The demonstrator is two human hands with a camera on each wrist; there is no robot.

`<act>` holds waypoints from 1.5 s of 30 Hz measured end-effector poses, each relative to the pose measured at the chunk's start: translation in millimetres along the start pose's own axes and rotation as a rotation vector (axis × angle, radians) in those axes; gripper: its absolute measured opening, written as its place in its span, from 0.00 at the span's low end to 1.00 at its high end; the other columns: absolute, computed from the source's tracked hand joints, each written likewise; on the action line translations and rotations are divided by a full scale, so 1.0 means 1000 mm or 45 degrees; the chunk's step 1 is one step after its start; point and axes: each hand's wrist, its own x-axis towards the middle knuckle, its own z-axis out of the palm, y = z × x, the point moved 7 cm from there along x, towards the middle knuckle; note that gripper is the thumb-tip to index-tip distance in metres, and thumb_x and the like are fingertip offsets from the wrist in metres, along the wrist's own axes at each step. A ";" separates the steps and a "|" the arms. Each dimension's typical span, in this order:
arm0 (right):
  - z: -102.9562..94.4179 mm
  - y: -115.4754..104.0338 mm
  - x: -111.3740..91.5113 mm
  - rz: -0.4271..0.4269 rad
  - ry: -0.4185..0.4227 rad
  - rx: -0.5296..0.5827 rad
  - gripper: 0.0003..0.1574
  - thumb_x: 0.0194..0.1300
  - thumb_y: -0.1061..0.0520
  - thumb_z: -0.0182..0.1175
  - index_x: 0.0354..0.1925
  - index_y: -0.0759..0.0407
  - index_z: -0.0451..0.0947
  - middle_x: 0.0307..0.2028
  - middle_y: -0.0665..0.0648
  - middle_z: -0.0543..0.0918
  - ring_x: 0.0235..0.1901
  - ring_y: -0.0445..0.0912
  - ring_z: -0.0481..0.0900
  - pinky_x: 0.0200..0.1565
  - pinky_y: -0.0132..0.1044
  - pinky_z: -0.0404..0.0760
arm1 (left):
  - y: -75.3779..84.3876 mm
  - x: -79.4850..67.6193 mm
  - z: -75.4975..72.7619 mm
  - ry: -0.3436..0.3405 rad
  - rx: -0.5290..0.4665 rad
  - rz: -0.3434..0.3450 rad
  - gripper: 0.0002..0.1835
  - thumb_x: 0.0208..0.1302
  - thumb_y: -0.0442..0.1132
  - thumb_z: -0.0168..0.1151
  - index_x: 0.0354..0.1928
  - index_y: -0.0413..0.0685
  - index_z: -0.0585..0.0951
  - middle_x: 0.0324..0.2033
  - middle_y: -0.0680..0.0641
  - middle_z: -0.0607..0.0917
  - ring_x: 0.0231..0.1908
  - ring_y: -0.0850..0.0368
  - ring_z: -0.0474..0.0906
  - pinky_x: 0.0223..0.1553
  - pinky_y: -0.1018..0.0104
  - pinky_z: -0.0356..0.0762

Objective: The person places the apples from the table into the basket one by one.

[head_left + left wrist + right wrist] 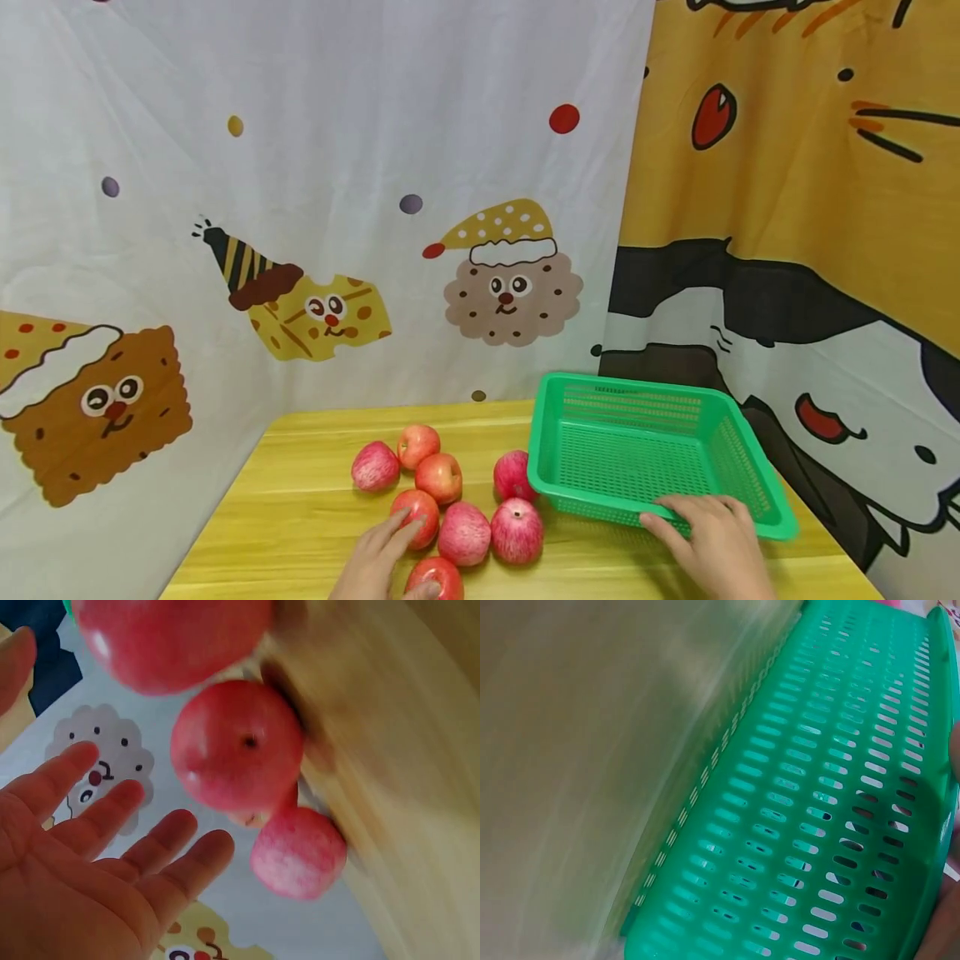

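My left hand [375, 557] is over the near apples on the table, fingers spread. In the head view its fingertips overlap a red apple [422, 527], and its thumb overlaps the nearest apple [435, 577]. The left wrist view shows the palm and extended fingers beside an apple [236, 746], holding nothing. Several more red and pink apples lie grouped around, one pink apple [517, 533] at the group's right side. At the right, my right hand [716, 537] pinches the near rim of a green plastic basket [600, 498], its thumb outside and fingers over the rim.
The yellow wood-grain table [300, 533] carries the apples and basket. A pink apple [513, 475] sits right by the basket's left corner. Behind hangs a white cartoon-print curtain [337, 167], with an orange cat-print cloth [750, 183] on the right.
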 end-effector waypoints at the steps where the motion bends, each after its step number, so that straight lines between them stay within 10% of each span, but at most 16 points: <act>1: 0.001 -0.001 0.001 0.001 0.007 0.009 0.24 0.65 0.31 0.71 0.45 0.46 0.92 0.42 0.49 0.93 0.44 0.56 0.89 0.55 0.66 0.75 | 0.001 0.001 0.005 -0.052 -0.028 -0.020 0.43 0.57 0.70 0.74 0.69 0.54 0.81 0.70 0.42 0.80 0.63 0.38 0.80 0.58 0.37 0.82; 21: 0.007 -0.018 0.004 -0.120 0.244 -0.001 0.20 0.56 0.30 0.77 0.38 0.40 0.90 0.36 0.44 0.92 0.41 0.53 0.87 0.55 0.64 0.74 | -0.004 0.003 0.039 -0.029 0.140 0.068 0.22 0.67 0.63 0.69 0.56 0.63 0.89 0.55 0.48 0.86 0.48 0.44 0.84 0.45 0.54 0.86; 30: 0.006 -0.023 0.002 -0.214 0.331 -0.009 0.19 0.53 0.32 0.79 0.37 0.39 0.90 0.35 0.44 0.91 0.39 0.51 0.87 0.53 0.62 0.76 | -0.033 -0.004 0.078 -0.125 0.127 0.062 0.38 0.58 0.71 0.73 0.68 0.66 0.82 0.62 0.45 0.83 0.49 0.41 0.85 0.43 0.55 0.85; 37: 0.008 -0.023 0.002 -0.216 0.329 -0.002 0.19 0.53 0.30 0.78 0.36 0.37 0.89 0.35 0.43 0.91 0.39 0.51 0.87 0.53 0.61 0.75 | -0.052 -0.008 0.098 0.126 0.195 0.159 0.40 0.50 0.74 0.75 0.66 0.75 0.81 0.57 0.53 0.83 0.45 0.53 0.85 0.42 0.63 0.84; 45: 0.012 -0.026 0.002 -0.252 0.347 0.000 0.19 0.54 0.32 0.79 0.38 0.39 0.90 0.36 0.43 0.91 0.39 0.48 0.88 0.51 0.59 0.78 | -0.022 -0.011 0.067 0.277 0.143 0.244 0.37 0.50 0.65 0.81 0.64 0.70 0.83 0.53 0.51 0.83 0.41 0.55 0.83 0.38 0.67 0.82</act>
